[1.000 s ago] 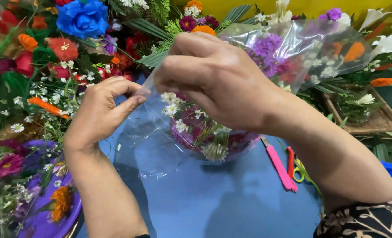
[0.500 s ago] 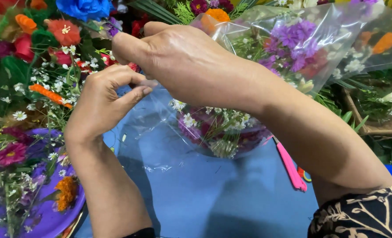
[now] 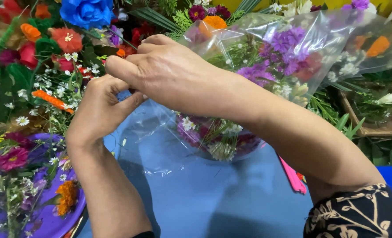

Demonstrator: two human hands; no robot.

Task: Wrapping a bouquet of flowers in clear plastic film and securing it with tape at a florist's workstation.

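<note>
the left hand (image 3: pixel 99 110) and the right hand (image 3: pixel 169 77) meet above the blue table (image 3: pixel 213 198), both pinching the narrow end of a clear plastic sleeve (image 3: pixel 293 53) that fans out to the upper right around a bouquet (image 3: pixel 284 57) of purple, orange and white flowers. the right hand covers the pinch, so the stems are hidden. a pink strip (image 3: pixel 292 175) shows partly under the forearm, and the purple-wrapped bunch (image 3: pixel 24 185) at lower left is cut off.

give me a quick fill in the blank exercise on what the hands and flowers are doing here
1. Both hands, the left hand and the right hand, meet at the narrow end of a clear ____ wrap.
2. The wrap holds a bouquet with ____ flowers at its wide end.
3. The table top under the hands is ____.

Missing words: plastic; purple; blue
</note>
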